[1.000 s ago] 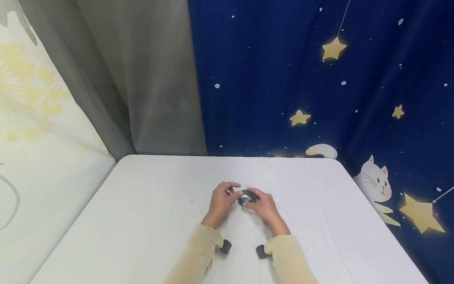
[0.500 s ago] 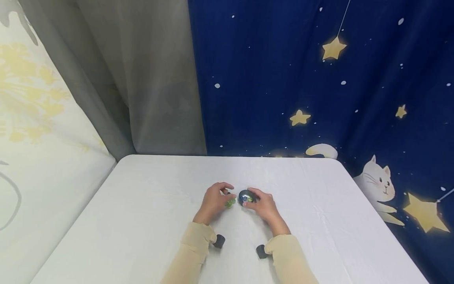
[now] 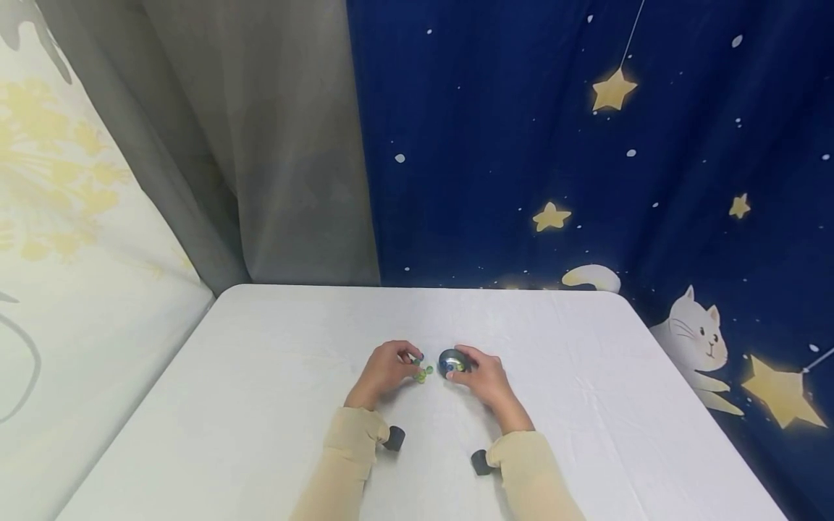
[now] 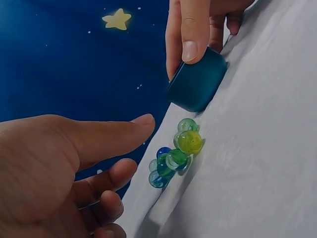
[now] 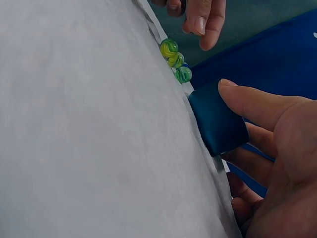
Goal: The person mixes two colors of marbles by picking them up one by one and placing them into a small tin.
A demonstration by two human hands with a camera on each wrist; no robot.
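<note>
My right hand (image 3: 485, 376) grips a small round teal tin (image 5: 215, 119), thumb on one side and fingers on the other. In the head view the tin's mouth is tipped towards me, with a shiny inside and some blue and green marbles in it. Several glass marbles (image 4: 177, 159), green, yellow and blue, lie clustered on the white table just left of the tin. My left hand (image 3: 386, 367) is beside this cluster. In the left wrist view the left hand (image 4: 44, 168) has its thumb and loosely bent fingers apart, with nothing between them.
The white-covered table (image 3: 260, 405) stretches out around both hands. Behind it hang a grey curtain (image 3: 300, 145) and a blue star-patterned curtain (image 3: 482, 145). A black wrist piece (image 3: 394, 438) sticks out from the left sleeve, another black piece (image 3: 481, 462) from the right.
My left hand has drawn back to the left, away from the tin. The marbles on the table now show between the hands. The right hand has stayed in place with the tin.
</note>
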